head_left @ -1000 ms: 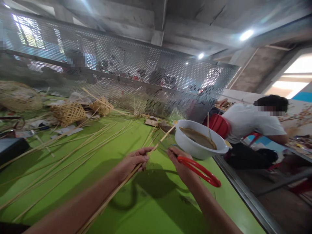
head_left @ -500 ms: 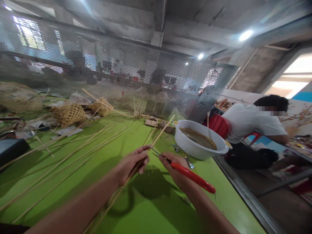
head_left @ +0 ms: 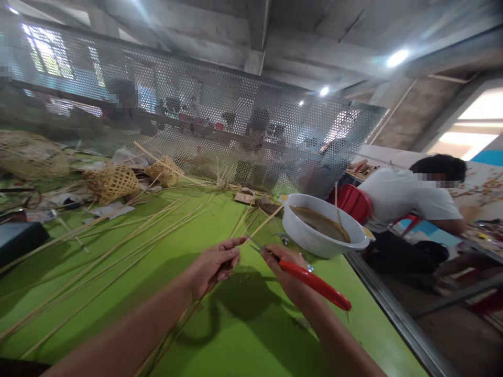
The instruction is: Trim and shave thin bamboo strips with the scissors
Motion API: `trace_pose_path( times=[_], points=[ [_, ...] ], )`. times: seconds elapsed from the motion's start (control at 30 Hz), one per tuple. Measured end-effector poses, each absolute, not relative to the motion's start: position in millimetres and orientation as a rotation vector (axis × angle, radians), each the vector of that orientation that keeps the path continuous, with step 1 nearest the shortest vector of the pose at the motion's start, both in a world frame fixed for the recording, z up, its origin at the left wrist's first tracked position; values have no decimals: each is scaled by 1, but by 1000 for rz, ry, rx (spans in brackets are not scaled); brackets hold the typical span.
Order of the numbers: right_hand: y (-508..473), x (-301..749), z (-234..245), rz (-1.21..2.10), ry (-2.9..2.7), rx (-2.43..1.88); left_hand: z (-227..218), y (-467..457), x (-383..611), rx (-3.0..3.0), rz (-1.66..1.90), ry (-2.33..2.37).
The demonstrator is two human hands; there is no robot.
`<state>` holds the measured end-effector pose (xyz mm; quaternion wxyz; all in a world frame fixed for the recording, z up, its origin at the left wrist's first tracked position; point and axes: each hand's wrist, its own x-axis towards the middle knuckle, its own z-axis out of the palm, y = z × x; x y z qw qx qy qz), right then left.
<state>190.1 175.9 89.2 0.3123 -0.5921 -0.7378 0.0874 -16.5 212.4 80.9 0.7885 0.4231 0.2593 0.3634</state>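
My left hand is closed around a thin bamboo strip, which slants up and away past the fingertips. The strip's near end trails back under my left forearm. In my right hand is a knife with a red handle. Its narrow blade points left and meets the strip just beyond my left fingertips. The handle sticks out behind the right hand, toward the lower right. Whether the blade cuts into the strip is too small to tell.
A white basin of brownish water stands right of my hands, near the table's metal edge. Long bamboo strips lie at left, with woven baskets behind. A perforated metal screen borders the back. A person leans over at right.
The strip's far end has dropped lower and now lies nearer the basin's left handle. My right hand and the knife have shifted slightly right. The left hand stays almost in place.
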Motion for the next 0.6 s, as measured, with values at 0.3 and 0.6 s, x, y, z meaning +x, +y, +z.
trace_pose_path(
  times=[0.3,0.6],
  points=[
    [174,188,91,196,-1889,-1585,82,211,-17,859,782,481],
    [177,194,92,199,-1803,-1584,80,211,-18,837,797,454]
  ],
)
